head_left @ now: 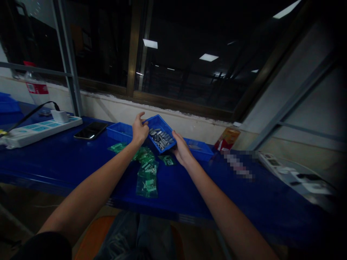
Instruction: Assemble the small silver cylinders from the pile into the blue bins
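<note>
Between my hands a small blue plastic bin [170, 146] is held tilted above the table, with many small grey metal pieces [162, 138] inside it. My left hand [140, 130] grips its left side, the index finger lifted off. On the opposite side my right hand [182, 147] closes on the lower right corner, thumb along the wall. Below lie green-tinted clear bags [147, 179] with small screw-like parts in them, spread in a loose pile. Another small green bag [167, 160] sits just under the bin. Fingers behind the bin are hidden.
A second blue bin [119, 133] and a third [200, 150] stand along the wall. Left are a phone [91, 130], a power strip [43, 130] and a bottle [37, 88]. An orange-red packet [227, 139] and another power strip [295, 177] are at right.
</note>
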Demonstrator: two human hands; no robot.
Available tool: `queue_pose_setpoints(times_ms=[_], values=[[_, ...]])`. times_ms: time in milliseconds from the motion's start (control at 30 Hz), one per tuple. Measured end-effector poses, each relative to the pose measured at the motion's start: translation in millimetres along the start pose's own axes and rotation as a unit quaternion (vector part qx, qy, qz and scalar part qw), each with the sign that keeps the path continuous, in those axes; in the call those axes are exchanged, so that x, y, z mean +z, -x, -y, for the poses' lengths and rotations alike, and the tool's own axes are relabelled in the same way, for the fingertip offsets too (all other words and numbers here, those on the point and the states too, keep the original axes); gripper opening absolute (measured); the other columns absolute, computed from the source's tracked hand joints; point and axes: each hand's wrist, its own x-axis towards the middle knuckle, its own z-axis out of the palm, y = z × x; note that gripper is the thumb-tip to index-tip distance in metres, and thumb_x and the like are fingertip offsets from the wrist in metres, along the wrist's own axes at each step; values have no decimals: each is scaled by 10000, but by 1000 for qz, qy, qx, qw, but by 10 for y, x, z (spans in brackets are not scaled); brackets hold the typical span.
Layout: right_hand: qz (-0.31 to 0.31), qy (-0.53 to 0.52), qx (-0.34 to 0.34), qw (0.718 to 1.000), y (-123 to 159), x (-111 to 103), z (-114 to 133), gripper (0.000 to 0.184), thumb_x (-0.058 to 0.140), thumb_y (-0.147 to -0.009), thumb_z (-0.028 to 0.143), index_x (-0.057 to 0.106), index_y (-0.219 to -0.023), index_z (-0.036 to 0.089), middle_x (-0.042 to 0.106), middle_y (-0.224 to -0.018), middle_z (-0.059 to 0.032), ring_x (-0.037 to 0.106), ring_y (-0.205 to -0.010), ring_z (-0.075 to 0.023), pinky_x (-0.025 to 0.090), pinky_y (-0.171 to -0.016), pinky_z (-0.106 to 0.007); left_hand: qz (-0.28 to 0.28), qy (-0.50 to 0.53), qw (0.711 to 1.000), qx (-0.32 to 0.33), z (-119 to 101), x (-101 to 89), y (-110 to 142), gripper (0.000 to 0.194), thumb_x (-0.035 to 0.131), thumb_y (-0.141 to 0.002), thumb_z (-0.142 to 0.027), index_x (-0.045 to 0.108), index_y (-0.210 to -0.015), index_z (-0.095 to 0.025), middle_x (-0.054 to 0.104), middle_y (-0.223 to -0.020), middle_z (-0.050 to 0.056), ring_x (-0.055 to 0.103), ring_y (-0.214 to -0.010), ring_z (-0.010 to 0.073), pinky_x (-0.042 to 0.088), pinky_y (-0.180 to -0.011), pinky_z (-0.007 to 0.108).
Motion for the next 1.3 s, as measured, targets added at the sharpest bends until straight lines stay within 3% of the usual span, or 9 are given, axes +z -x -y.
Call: queue_pose_setpoints(times_ms=[100, 200, 367, 500, 667, 867, 967, 1133, 1300], values=[[51, -157, 120, 979, -3, -12, 50, 400, 466, -788, 503, 503, -1087, 239, 634, -1027, -43, 620, -814, -182, 524, -682, -367, 23, 30, 999, 10, -15, 30, 16, 498, 398, -796, -150, 329, -1289, -172, 619, -1033, 72, 617, -861, 163, 507, -785, 314], [-13, -196, 153, 968, 20, 33, 83, 311, 577, -742, 376, 552, -1010, 221, 657, -950, -31, 621, -706, -161, 530, -630, -349, 33, 11, 999, -4, -42, 79, 55, 427, 400, -814, -169, 404, -1240, -147, 594, -1127, 96, 582, -1002, 177, 462, -887, 317], [-120, -206, 126, 963, 69, 180, 40, 312, 564, -761, 361, 568, -1043, 226, 673, -931, -21, 631, -745, -155, 528, -661, -324, 55, -134, 989, -14, -155, 275, 319, 593, 390, -858, -382, 334, -1313, -5, 290, -1403, 242, 249, -1325, 287, 243, -1073, 392], [-159, -210, 61, 963, 52, 241, -111, 297, 550, -768, 374, 583, -1020, 221, 664, -1022, -23, 606, -957, -157, 485, -832, -321, 139, -202, 969, 26, -278, 411, 591, 668, 271, -881, -487, 253, -1378, -41, 106, -1477, 203, 89, -1365, 286, 166, -1090, 434], [-129, -153, -26, 980, -14, 249, -262, 334, 518, -786, 418, 597, -1043, 219, 613, -1157, -34, 529, -1114, -152, 355, -1002, -347, 161, -256, 952, 42, -307, 380, 645, 635, 175, -893, -510, 263, -1397, -134, 84, -1491, 145, 59, -1368, 276, 138, -1082, 483], [-147, -95, 3, 985, -20, 248, -218, 515, 558, -755, 448, 524, -1202, 194, 485, -1314, -71, 427, -1232, -180, 278, -1061, -362, 141, -245, 958, 45, -288, 346, 611, 609, 185, -895, -505, 251, -1407, -182, 69, -1495, 127, 17, -1365, 284, 119, -1082, 492], [-160, -135, -25, 978, -7, 275, -134, 527, 583, -745, 384, 510, -1220, 168, 488, -1311, -76, 449, -1212, -174, 307, -1050, -342, 122, -213, 969, 26, -326, 363, 612, 606, 185, -901, -486, 253, -1404, -156, 79, -1493, 136, 25, -1366, 278, 140, -1085, 475], [-242, -153, -69, 956, 11, 299, 0, 506, 584, -730, 336, 519, -1190, 134, 559, -1227, -94, 530, -1110, -175, 366, -1004, -345, 42, -144, 988, 29, -390, 398, 609, 598, 168, -913, -440, 277, -1387, -92, 131, -1487, 141, 76, -1369, 234, 136, -1109, 382], [-270, -101, -96, 953, 14, 319, 27, 524, 629, -669, 393, 547, -1116, 132, 610, -1105, -97, 572, -994, -186, 422, -920, -359, 51, -97, 994, 5, -311, 461, 580, 601, 159, -915, -417, 274, -1378, -52, 163, -1475, 159, 73, -1370, 226, 108, -1116, 380]])
